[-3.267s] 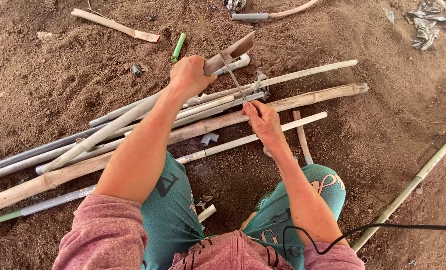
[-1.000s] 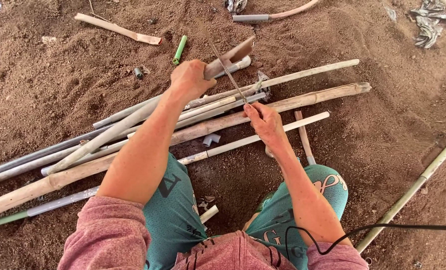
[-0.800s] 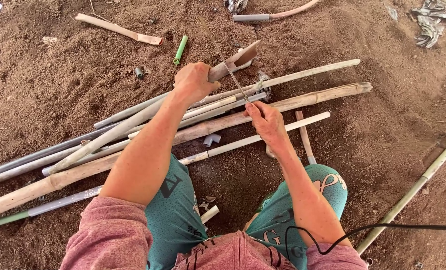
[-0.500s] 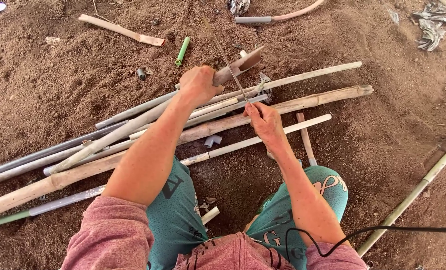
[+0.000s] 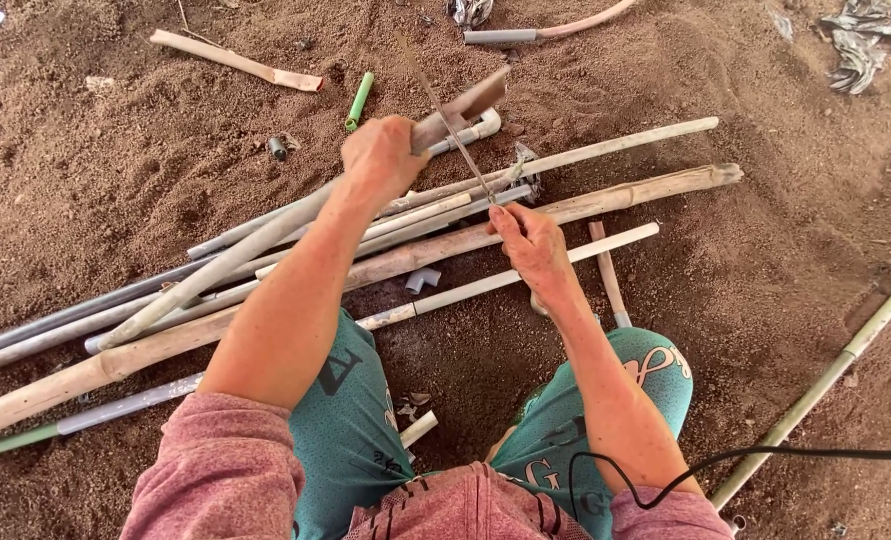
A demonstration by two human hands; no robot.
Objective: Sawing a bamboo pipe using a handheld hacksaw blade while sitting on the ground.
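As hands grip | thin blade (image 5: 455,130) slants over pale, cut-ended stick (image 5: 265,235)

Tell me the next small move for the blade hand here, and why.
Probably draw the thin saw blade back across the stick. The right hand pinches the blade's lower end, the left hand grips the stick near its raised end, and the blade lies across it there.
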